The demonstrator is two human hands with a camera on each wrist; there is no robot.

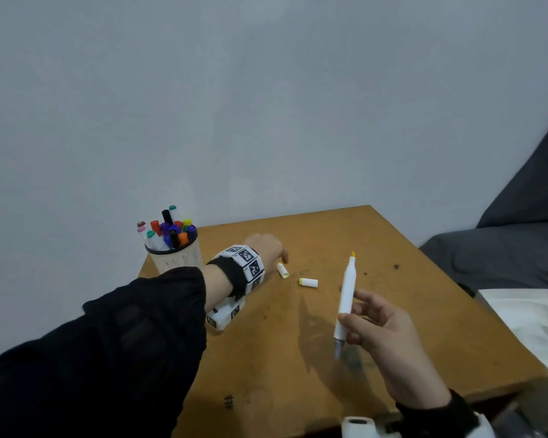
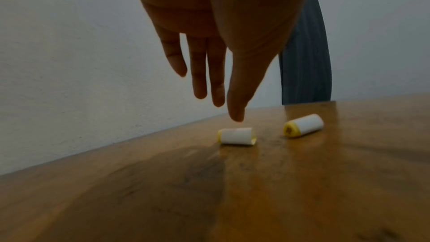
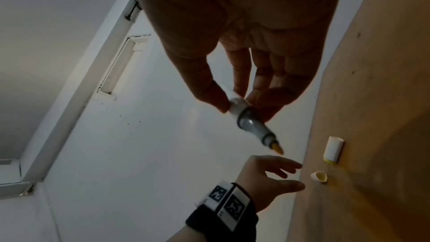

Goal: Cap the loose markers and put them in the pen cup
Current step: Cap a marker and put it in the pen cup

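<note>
My right hand (image 1: 374, 324) pinches a white double-ended marker (image 1: 346, 298) between thumb and fingers, above the table; both its tips are bare, yellow at the far end and grey at the near end (image 3: 253, 123). Two white caps with yellow ends lie on the wooden table (image 1: 393, 248): a left cap (image 1: 283, 270) (image 2: 236, 136) and a right cap (image 1: 308, 282) (image 2: 303, 126). My left hand (image 1: 266, 248) (image 2: 235, 109) hovers with fingers straight, its tips just above the left cap, not touching it. The pen cup (image 1: 174, 257) stands at the table's far left corner.
The cup holds several capped markers (image 1: 168, 229) of many colours. A plain wall runs behind the table. A dark grey cushion (image 1: 503, 248) lies to the right, and white paper or cloth (image 1: 532, 324) sits past the table's right edge.
</note>
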